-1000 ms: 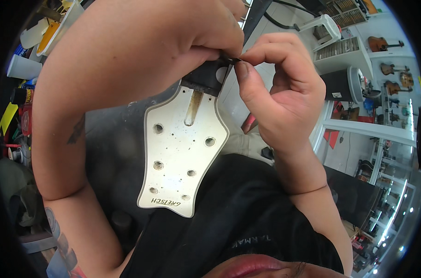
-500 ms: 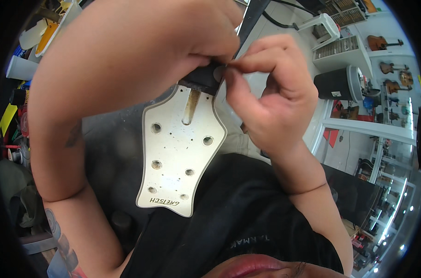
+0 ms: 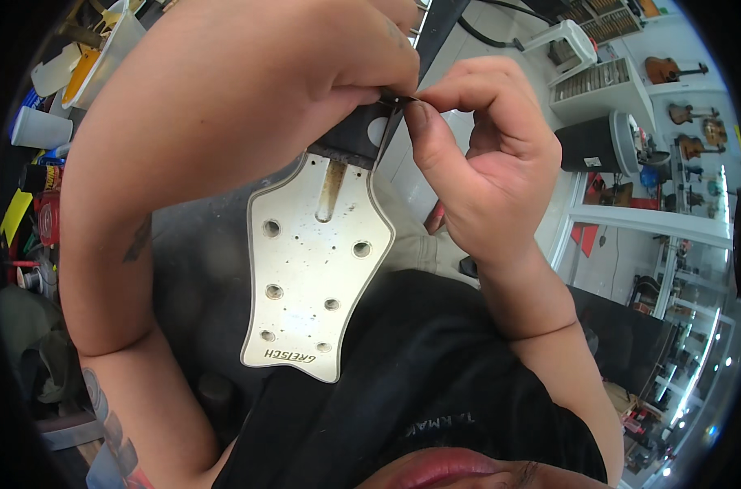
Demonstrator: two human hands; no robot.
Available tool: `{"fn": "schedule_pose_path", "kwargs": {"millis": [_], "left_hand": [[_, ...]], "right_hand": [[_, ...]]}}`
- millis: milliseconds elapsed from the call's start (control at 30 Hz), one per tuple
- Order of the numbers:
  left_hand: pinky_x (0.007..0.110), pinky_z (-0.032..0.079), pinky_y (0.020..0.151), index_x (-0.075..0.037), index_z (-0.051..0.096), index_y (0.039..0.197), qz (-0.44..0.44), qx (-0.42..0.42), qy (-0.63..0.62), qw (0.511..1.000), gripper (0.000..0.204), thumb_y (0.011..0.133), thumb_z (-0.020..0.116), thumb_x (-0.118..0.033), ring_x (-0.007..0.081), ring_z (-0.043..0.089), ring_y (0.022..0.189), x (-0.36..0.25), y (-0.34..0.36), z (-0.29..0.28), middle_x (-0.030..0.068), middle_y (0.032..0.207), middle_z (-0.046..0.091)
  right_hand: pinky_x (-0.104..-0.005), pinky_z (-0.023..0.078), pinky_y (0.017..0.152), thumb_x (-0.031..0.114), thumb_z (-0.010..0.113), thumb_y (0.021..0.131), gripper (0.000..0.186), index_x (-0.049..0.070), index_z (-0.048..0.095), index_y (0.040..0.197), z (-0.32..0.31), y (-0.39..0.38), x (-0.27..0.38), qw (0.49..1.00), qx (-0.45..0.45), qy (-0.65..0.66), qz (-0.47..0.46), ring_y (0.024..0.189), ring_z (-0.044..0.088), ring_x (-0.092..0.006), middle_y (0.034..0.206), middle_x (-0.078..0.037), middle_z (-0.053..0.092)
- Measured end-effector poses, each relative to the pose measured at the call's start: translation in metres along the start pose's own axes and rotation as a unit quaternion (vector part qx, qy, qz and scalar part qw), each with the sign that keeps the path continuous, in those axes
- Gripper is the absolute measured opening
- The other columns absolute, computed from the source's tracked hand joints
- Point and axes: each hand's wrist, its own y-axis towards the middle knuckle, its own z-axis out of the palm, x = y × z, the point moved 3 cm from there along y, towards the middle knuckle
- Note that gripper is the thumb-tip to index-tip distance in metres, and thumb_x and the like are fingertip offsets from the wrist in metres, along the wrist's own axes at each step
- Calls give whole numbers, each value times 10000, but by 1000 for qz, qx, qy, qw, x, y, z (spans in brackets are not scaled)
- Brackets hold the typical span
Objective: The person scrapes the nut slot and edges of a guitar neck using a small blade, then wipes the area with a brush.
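R hand (image 3: 496, 143) pinches a thin dark strip (image 3: 399, 100) btwn thumb & index, at the R edge of the dark fretboard (image 3: 346, 137). L hand (image 3: 378, 49) is curled just beside it, fingertips mostly hidden, can't tell if gripping. White headstock (image 3: 303, 273) lies nearer the body than both hands, w/ its tip by the black shirt (image 3: 435, 359).

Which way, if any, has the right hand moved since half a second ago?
Yes: right hand went rightward and upward in view, away from the white dot.
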Motion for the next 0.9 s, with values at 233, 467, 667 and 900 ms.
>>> {"fn": "schedule_pose_path", "kwargs": {"millis": [233, 467, 667, 900], "left_hand": [[409, 533, 698, 10, 814, 989, -2, 5, -1, 1000, 196, 794, 819, 31, 335, 709, 818, 3, 3, 0, 114, 876, 686], [407, 527, 700, 10, 812, 986, -1, 13, -5, 1000, 195, 792, 821, 32, 334, 704, 818, 3, 6, 0, 115, 876, 683], [405, 522, 703, 11, 811, 983, -5, 18, -6, 1000, 194, 791, 823, 32, 334, 701, 818, 4, 4, -2, 115, 875, 680], [403, 515, 706, 11, 809, 980, 20, 30, -38, 999, 192, 790, 826, 33, 333, 697, 818, 4, 11, -5, 116, 875, 676]], "right_hand": [[-285, 499, 950, -126, 793, 949, 179, -42, 752, 1102, 0, 1, 0, 1000, 4, 4, 7, 1028, 627, -146, 1159, -95, 665], [-276, 494, 941, -126, 796, 949, 178, -42, 756, 1100, -1, 2, -2, 1000, 12, 6, 5, 1025, 632, -146, 1161, -99, 667], [-273, 491, 936, -137, 809, 934, 193, -38, 760, 1092, 2, 0, 0, 1000, -4, -17, -6, 1022, 634, -146, 1162, -101, 668], [-286, 505, 901, -125, 824, 910, 214, -18, 759, 1084, -1, -6, 2, 999, -27, -21, -23, 979, 639, -164, 1144, -108, 668]]}}
